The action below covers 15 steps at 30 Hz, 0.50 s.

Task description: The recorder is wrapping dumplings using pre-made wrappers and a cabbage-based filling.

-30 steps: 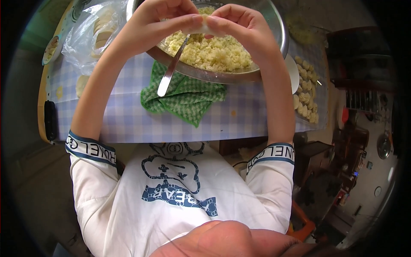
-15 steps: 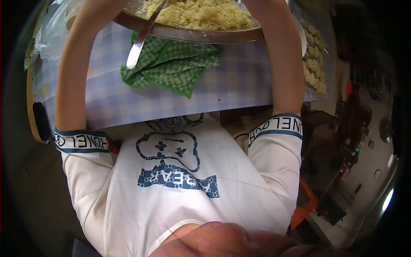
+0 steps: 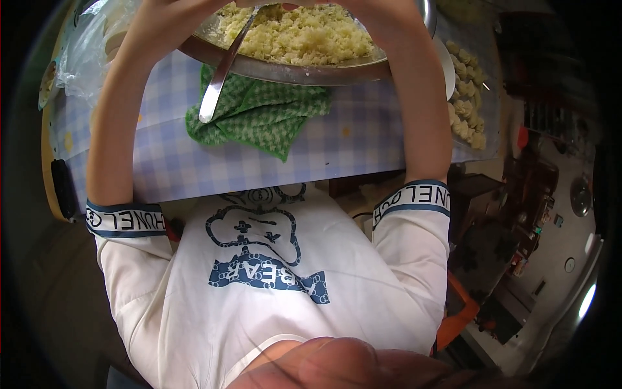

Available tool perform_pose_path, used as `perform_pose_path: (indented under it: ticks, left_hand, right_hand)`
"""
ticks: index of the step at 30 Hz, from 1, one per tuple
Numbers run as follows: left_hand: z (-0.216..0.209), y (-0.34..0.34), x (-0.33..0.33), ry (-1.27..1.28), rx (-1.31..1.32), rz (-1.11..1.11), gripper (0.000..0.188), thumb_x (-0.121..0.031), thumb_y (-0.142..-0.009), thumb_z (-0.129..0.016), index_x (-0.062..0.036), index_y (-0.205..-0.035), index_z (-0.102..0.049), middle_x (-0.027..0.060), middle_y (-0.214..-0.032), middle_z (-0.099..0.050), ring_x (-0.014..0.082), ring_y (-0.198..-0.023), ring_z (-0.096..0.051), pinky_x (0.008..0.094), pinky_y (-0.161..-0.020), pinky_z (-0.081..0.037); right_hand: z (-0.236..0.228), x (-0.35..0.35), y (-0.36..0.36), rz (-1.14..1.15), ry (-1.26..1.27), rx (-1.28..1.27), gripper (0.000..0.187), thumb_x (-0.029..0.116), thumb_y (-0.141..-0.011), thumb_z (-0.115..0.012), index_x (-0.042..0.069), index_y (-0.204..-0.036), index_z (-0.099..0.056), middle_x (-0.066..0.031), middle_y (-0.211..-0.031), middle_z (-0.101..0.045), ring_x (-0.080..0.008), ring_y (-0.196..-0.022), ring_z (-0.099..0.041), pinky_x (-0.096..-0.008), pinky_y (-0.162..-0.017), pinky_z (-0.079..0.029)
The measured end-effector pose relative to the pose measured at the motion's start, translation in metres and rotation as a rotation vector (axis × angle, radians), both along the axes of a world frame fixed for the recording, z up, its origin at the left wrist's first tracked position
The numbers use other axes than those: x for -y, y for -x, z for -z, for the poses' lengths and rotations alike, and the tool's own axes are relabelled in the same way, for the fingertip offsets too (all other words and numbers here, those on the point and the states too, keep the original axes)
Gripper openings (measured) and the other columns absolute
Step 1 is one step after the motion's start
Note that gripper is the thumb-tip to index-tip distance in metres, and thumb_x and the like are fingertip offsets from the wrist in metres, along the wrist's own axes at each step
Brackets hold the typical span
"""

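A wide metal bowl of pale yellow chopped filling stands at the top of the view. My left hand reaches over its left side and my right hand over its right side. Both hands come together above the filling at the upper edge, where the picture cuts off most of the fingers. Whether they hold anything is hidden. A metal utensil with a flat handle leans out over the near rim, its other end in the filling.
A green checked cloth lies crumpled before the bowl on a blue-and-white checked tablecloth. Several shaped dumplings sit in rows at the right, beside a white round rim. A clear plastic bag lies at the far left.
The bowl, cloth and dumplings sit slightly lower in the picture as the view shifts. My hands have come closer together over the filling, and some fingers now show at the upper edge.
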<state>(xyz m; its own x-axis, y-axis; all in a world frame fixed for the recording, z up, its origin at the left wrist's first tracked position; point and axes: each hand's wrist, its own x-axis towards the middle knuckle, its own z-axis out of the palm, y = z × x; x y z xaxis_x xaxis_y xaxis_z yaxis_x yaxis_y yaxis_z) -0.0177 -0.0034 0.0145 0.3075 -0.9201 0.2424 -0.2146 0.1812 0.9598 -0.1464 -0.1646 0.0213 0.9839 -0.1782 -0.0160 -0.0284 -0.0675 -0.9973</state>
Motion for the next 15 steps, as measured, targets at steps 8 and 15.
perform_pose_path:
  ticks: [8, 15]
  left_hand:
    - [-0.003, 0.001, -0.002, -0.03, 0.087, -0.049, 0.013, -0.01, -0.085, -0.061, 0.0005, -0.092, -0.057, 0.0024, -0.083, -0.06, 0.0078, -0.076, -0.056, 0.0202, -0.066, -0.046]
    - [-0.005, 0.001, -0.001, -0.094, 0.255, -0.107, 0.014, -0.014, -0.084, -0.063, -0.0021, -0.091, -0.059, 0.0012, -0.078, -0.061, 0.0078, -0.073, -0.057, 0.0206, -0.065, -0.047]
  right_hand:
    - [0.001, -0.002, -0.002, 0.008, -0.016, -0.017, 0.017, 0.017, -0.081, -0.066, 0.001, -0.083, -0.061, -0.0023, -0.075, -0.063, -0.0073, -0.069, -0.057, -0.0194, -0.064, -0.045]
    - [0.002, 0.001, -0.001, 0.004, -0.055, -0.033, 0.018, 0.017, -0.083, -0.065, 0.0, -0.086, -0.062, -0.0022, -0.077, -0.063, -0.0073, -0.07, -0.057, -0.0192, -0.065, -0.044]
